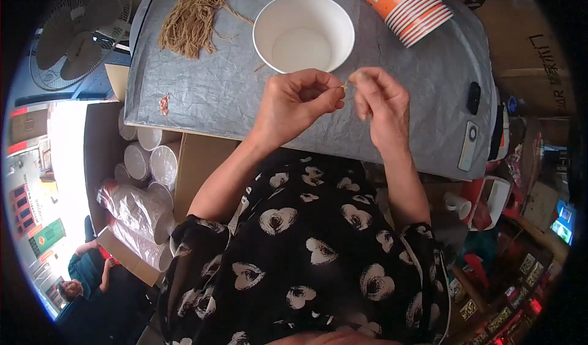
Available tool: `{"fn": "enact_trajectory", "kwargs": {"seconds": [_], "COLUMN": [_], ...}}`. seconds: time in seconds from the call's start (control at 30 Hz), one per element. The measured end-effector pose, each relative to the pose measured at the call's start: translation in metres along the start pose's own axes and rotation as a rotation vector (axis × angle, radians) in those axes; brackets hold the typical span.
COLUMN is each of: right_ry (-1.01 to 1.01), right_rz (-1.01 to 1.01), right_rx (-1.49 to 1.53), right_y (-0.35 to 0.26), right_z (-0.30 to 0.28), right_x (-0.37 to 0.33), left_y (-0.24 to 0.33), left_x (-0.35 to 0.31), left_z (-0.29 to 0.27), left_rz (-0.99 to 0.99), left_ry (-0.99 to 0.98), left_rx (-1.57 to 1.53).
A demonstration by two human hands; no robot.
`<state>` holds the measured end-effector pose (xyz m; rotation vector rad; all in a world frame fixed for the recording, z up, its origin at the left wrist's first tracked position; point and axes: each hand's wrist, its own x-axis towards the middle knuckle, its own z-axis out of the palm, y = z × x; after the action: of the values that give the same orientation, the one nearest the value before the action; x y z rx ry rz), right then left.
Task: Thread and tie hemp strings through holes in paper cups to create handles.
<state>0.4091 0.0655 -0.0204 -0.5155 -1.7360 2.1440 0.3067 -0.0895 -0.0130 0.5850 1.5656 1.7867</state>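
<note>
Near the front middle of the table, my left hand is closed in a pinch, thumb against the curled fingers. Just to its right, my right hand pinches too, its fingertips almost meeting the left ones. A thin tan strand of twine shows between the two pinches; most of it is hidden by my fingers. Right behind my hands stands a white paper bucket, open at the top, with nothing seen inside. A bundle of tan twine lies at the back left, one cord running toward the bucket.
A stack of orange printed paper buckets lies tilted at the back right. A black object and a phone-like slab rest near the table's right edge. Below left, a cardboard box holds wrapped cups. A fan and a seated person are farther left.
</note>
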Motion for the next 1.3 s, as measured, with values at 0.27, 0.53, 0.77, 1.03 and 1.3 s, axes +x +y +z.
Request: {"fn": "enact_trajectory", "kwargs": {"seconds": [0.27,0.53,0.77,1.03,1.3], "right_ry": [-0.161,-0.171,-0.183,-0.2,-0.192], "right_rz": [0.169,0.139,0.14,0.095,0.117], "right_rx": [-0.098,-0.11,-0.137,-0.173,-0.179], "right_y": [-0.012,-0.012,-0.01,-0.008,-0.013], "right_z": [-0.008,-0.008,-0.008,-0.011,-0.006], "right_x": [0.004,-0.001,-0.001,0.001,-0.002], "left_y": [-0.003,0.002,0.003,0.0,-0.001], "left_x": [0.0,-0.001,-0.002,-0.006,-0.006], "left_z": [-0.007,-0.009,-0.01,-0.003,-0.004], "left_rz": [0.053,-0.028,-0.032,-0.001,-0.005], "left_ry": [-0.073,-0.064,-0.087,0.007,-0.001], "left_rx": [-0.009,-0.077,-0.106,-0.019,-0.066]}}
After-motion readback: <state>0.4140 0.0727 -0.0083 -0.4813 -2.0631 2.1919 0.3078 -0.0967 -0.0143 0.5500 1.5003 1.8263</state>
